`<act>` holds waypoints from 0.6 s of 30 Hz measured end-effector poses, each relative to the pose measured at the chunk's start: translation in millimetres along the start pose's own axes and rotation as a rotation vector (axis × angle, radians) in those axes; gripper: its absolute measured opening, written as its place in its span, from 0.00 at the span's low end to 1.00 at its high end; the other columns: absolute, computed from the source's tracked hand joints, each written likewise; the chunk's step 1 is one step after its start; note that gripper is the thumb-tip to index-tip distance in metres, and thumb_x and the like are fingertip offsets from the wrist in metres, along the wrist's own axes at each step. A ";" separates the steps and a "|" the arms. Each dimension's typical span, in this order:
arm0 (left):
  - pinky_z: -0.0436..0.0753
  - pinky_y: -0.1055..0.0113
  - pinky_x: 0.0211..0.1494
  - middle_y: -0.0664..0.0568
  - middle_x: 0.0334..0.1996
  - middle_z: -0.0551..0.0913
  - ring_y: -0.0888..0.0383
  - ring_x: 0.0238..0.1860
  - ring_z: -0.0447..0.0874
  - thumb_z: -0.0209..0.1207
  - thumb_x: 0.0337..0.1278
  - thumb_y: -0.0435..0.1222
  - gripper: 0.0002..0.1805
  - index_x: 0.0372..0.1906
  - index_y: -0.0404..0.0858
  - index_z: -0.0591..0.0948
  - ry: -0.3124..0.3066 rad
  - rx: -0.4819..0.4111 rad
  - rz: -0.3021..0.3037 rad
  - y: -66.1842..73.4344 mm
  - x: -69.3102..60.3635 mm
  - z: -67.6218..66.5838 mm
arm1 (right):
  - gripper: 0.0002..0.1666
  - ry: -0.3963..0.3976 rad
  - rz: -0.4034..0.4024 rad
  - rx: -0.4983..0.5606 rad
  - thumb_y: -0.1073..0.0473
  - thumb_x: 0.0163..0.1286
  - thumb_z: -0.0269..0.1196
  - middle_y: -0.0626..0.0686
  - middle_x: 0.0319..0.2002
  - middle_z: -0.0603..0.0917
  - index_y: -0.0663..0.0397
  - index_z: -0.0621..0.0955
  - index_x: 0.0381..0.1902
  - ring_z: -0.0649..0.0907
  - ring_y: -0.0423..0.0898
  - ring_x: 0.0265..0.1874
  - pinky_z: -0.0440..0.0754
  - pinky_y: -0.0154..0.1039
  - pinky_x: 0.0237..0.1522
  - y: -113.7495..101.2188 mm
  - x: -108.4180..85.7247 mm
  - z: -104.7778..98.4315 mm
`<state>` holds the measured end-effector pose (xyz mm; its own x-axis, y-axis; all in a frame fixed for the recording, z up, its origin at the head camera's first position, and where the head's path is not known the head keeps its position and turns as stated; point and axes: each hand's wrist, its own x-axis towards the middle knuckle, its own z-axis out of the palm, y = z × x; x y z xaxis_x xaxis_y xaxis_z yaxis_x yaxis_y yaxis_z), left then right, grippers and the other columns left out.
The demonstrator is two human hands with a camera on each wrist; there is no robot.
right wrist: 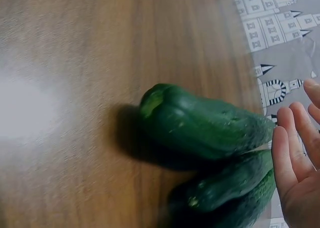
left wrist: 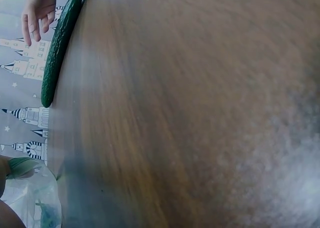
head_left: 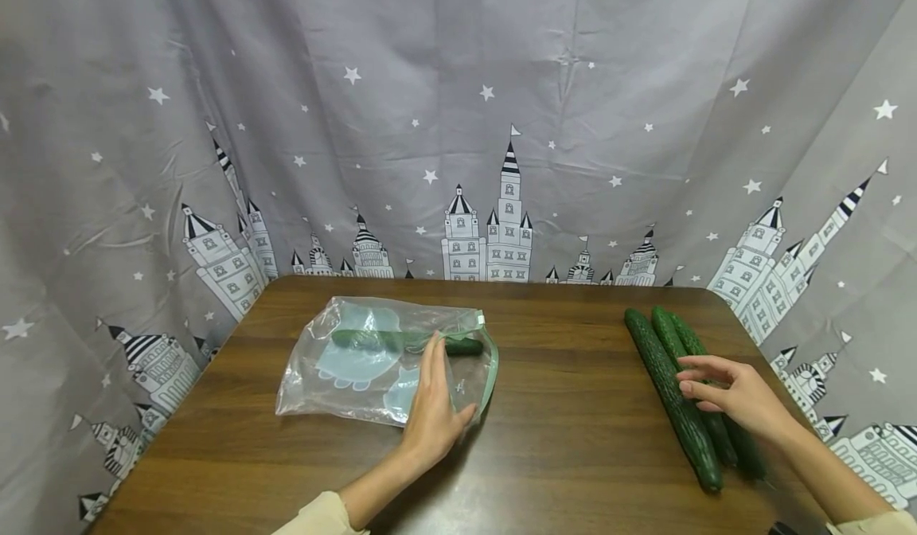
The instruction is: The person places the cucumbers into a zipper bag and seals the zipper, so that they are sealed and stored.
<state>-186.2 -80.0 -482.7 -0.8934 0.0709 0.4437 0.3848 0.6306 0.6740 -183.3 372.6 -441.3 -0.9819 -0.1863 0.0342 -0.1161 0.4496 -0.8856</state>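
Note:
A clear zip bag (head_left: pixel 304 380) with pale blue printed shapes lies flat on the left of the table, a green slider at its right-hand opening. One cucumber (head_left: pixel 464 347) lies lengthwise inside, its dark end near that opening. My left hand (head_left: pixel 432 411) rests on the bag by the opening, fingers extended. Three cucumbers lie side by side on the right; the leftmost cucumber (head_left: pixel 669 392) is the one nearest the bag. Over them hovers my right hand (head_left: pixel 734 396), fingers loosely bent and holding nothing. The right wrist view shows the cucumbers' near ends (right wrist: pixel 175 118) beside the fingers (right wrist: pixel 282 158).
The brown wooden table (head_left: pixel 559 408) stretches between the bag and the cucumbers. Behind and along both sides hangs a grey curtain (head_left: pixel 401 121) printed with stars and castles, close to the table's edges.

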 end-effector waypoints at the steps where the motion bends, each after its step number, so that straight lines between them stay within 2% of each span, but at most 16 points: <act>1: 0.80 0.52 0.64 0.37 0.80 0.50 0.36 0.64 0.74 0.83 0.31 0.23 0.69 0.80 0.30 0.52 -0.001 0.001 0.001 0.0 -0.1 -0.1 | 0.30 -0.003 -0.009 -0.003 0.62 0.76 0.64 0.70 0.55 0.83 0.76 0.70 0.69 0.88 0.44 0.43 0.90 0.43 0.40 1.2 -1.7 -0.8; 7: 0.81 0.51 0.63 0.38 0.81 0.50 0.36 0.63 0.75 0.83 0.30 0.23 0.69 0.81 0.30 0.51 0.001 0.002 -0.005 -1.0 -2.3 -1.4 | 0.28 -0.004 -0.025 -0.007 0.65 0.75 0.64 0.62 0.51 0.87 0.78 0.72 0.65 0.89 0.44 0.41 0.90 0.44 0.38 7.0 -11.8 -3.0; 11: 0.81 0.52 0.63 0.38 0.81 0.50 0.36 0.63 0.75 0.83 0.31 0.23 0.69 0.81 0.31 0.51 -0.002 -0.006 -0.010 -2.0 -3.1 -1.6 | 0.27 -0.001 0.008 0.009 0.64 0.76 0.64 0.53 0.50 0.88 0.78 0.73 0.64 0.89 0.43 0.41 0.90 0.44 0.38 10.9 -19.9 -5.5; 13: 0.81 0.51 0.63 0.38 0.81 0.50 0.36 0.63 0.75 0.83 0.31 0.24 0.69 0.81 0.31 0.51 -0.004 -0.009 -0.011 -1.8 -3.1 -1.6 | 0.27 0.001 0.030 0.004 0.64 0.76 0.64 0.55 0.50 0.88 0.78 0.73 0.64 0.89 0.43 0.41 0.90 0.44 0.38 12.4 -24.6 -6.0; 16: 0.81 0.50 0.62 0.38 0.81 0.50 0.35 0.61 0.76 0.83 0.31 0.24 0.69 0.81 0.31 0.51 0.003 -0.008 -0.010 -1.4 -3.0 -1.3 | 0.26 0.005 0.066 -0.063 0.62 0.76 0.64 0.60 0.49 0.87 0.76 0.75 0.63 0.88 0.42 0.39 0.90 0.42 0.37 14.6 -32.5 -2.9; 18: 0.82 0.50 0.62 0.38 0.81 0.50 0.35 0.61 0.77 0.83 0.31 0.24 0.70 0.81 0.31 0.51 0.007 -0.011 -0.013 -1.1 -3.3 -1.4 | 0.24 0.004 0.065 -0.181 0.59 0.75 0.66 0.58 0.45 0.88 0.72 0.79 0.60 0.87 0.39 0.36 0.89 0.40 0.34 16.5 -38.2 1.5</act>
<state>-183.3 -82.0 -484.1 -0.8967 0.0575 0.4389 0.3757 0.6232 0.6859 -147.5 385.9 -457.9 -0.9888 -0.1482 -0.0180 -0.0771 0.6103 -0.7884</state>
